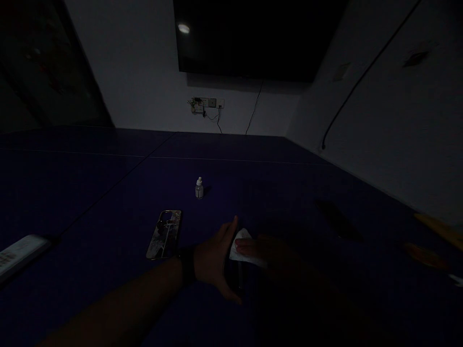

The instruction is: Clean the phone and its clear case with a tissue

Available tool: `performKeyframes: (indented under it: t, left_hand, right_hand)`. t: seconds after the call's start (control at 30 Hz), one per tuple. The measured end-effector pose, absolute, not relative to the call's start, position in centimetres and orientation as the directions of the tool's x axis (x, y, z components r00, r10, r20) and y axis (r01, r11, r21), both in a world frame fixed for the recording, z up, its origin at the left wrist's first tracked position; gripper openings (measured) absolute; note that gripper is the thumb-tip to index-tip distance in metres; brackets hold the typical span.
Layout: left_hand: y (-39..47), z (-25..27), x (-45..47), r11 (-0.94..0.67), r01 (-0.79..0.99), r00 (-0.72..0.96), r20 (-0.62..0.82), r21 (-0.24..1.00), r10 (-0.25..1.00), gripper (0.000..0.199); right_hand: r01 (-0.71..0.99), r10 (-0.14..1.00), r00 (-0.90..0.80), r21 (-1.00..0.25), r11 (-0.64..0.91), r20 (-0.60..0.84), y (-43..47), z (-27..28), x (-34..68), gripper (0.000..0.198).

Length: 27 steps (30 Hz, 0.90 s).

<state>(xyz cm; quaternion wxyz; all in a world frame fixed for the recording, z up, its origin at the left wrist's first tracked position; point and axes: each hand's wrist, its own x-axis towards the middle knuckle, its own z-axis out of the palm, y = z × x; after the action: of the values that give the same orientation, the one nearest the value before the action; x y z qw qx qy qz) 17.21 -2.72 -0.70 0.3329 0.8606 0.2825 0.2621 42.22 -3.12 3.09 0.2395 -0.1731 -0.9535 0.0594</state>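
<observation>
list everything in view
walls: two, grey, background
screen: one, black, wall
sockets: several, pale, wall
cables: several, dark, walls
surface: one, blue, foreground
bottle: one, whitish, centre
phone case: one, greyish, left
bar: one, white, far left
slab: one, dark, right
strip: one, yellow, right
item: one, reddish, right
scrap: one, white, right
cloth: one, white, centre
flat object: one, dark, by cloth
wristband: one, black, left wrist
left hand: one, shadowed, by cloth
right hand: one, shadowed, on cloth
</observation>
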Motion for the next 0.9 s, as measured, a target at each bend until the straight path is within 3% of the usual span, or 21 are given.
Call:
performKeyframes:
  t: [0.23, 0.5, 0.67, 0.8, 0.9]
  left_hand:
    - [-2.8, -0.6, 17.1, -0.609, 0.309, 0.71, 0.249, 0.73, 0.659, 0.18]
    - [-2.7, -0.8, 17.2, -0.644, 0.277, 0.716, 0.294, 0.713, 0.634, 0.18]
    - [-2.7, -0.8, 17.2, -0.64, 0.284, 0.714, 0.288, 0.714, 0.638, 0.179]
    - [-2.8, -0.8, 17.2, -0.635, 0.28, 0.717, 0.282, 0.72, 0.637, 0.178]
    - [-2.8, -0.8, 17.2, -0.633, 0.286, 0.713, 0.281, 0.719, 0.642, 0.178]
  right_hand:
    - [0.306, 0.357, -0.817, -0.185, 0.934, 0.453, -2.9, 0.7, 42.9, 0.054]
    - [0.309, 0.361, -0.806, -0.187, 0.932, 0.468, -2.7, 2.1, 42.6, 0.05]
    - [0.211, 0.261, -0.877, -0.165, 0.963, 0.404, -3.4, 2.0, 42.8, 0.044]
    - [0.337, 0.381, -0.8, -0.178, 0.924, 0.464, -3.2, 2.1, 42.3, 0.049]
    - [0.335, 0.377, -0.803, -0.173, 0.926, 0.461, -3.2, 2.0, 42.4, 0.052]
